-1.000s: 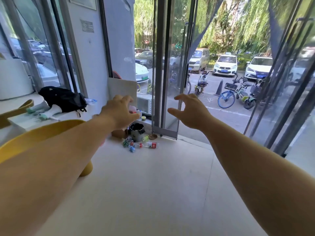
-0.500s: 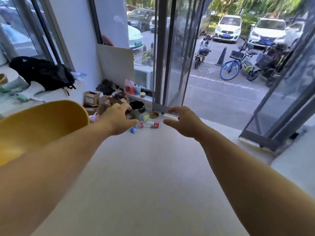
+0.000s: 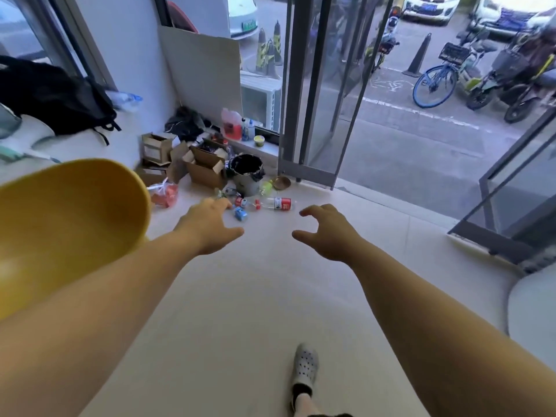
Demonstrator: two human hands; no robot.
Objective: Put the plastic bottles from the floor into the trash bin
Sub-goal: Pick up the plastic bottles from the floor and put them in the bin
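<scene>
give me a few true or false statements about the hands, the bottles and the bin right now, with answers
1. Both hands are empty. True: the left hand and right hand are open and hold nothing.
2. A clear bottle with a red label lies on its side on the floor. True.
3. The bin is tipped over. False: it stands upright, lined with a black bag.
4. The right hand is gripping the clear bottle. False: it is short of the bottle, not touching it.
5. Cardboard boxes sit left of the bin. True.
6. The floor by the bin is bare of bottles. False: several lie in front of it.
</scene>
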